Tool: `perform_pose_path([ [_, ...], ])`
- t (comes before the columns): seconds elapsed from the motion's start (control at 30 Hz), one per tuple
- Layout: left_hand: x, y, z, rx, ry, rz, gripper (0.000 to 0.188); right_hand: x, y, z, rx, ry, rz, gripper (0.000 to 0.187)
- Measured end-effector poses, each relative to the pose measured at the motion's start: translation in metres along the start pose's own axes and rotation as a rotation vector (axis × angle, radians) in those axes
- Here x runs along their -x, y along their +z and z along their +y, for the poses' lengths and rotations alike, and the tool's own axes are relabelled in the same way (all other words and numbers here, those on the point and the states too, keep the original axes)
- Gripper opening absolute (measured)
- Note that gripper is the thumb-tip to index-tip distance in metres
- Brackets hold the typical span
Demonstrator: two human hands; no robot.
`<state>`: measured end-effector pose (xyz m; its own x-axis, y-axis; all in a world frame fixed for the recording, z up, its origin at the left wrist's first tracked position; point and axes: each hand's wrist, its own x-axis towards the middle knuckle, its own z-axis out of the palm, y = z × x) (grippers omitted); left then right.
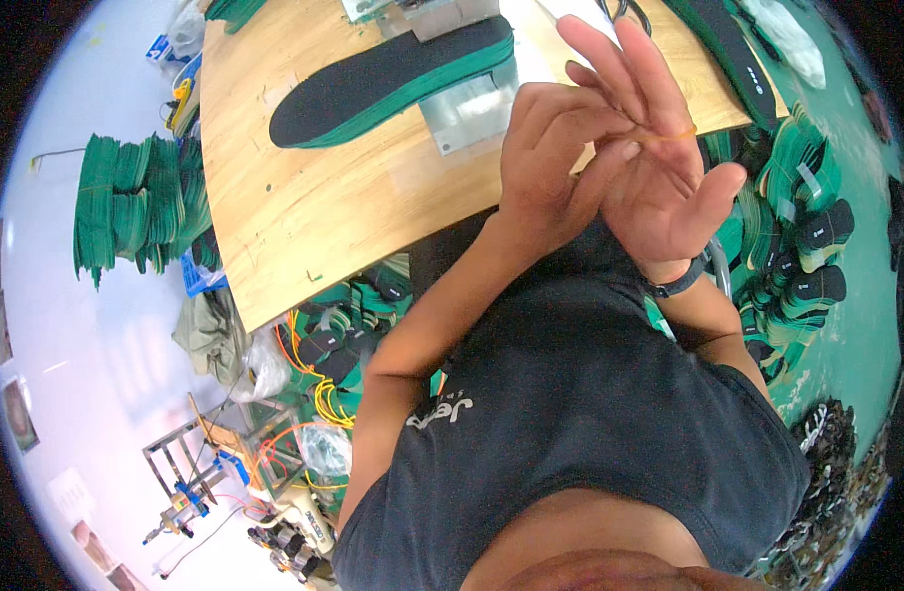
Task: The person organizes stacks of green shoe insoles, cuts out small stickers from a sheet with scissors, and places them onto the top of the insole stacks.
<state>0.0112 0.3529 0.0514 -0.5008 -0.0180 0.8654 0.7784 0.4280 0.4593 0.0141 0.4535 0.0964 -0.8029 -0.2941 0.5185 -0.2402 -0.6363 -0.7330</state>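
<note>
Over the near edge of the wooden table, my two hands meet. My right hand (659, 177) is open, palm up with its fingers stretched apart, and a thin orange-yellow rubber band (680, 135) lies across the base of its fingers. My left hand (560, 148) reaches in from the left, thumb and finger pinched on the band against the right hand. Left of my hands, a stack of insoles (393, 87), black on top with green layers beneath, lies on the table. Its toe end rests over a shiny metal plate (467, 118).
The wooden table (265, 217) spans the upper middle. A metal fixture (457, 14) stands at its far side, and a black insole (733, 64) lies at its right edge. Tall green insole stacks (136, 202) stand at left; insole bundles (811, 246) lie at right. Yellow cables (331, 402) hang below.
</note>
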Motion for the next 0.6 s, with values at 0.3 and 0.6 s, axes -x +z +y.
perform_pose_path([
  [0.3, 0.018, 0.015, 0.014, 0.184, 0.035, -0.211, 0.022, -0.029, -0.041, -0.021, -0.1, -0.289, 0.087, 0.059],
  [0.6, 0.087, -0.035, 0.022, 0.795, -0.923, -0.478, 0.02, -0.022, -0.087, 0.027, 1.217, -0.263, -0.665, 0.052],
])
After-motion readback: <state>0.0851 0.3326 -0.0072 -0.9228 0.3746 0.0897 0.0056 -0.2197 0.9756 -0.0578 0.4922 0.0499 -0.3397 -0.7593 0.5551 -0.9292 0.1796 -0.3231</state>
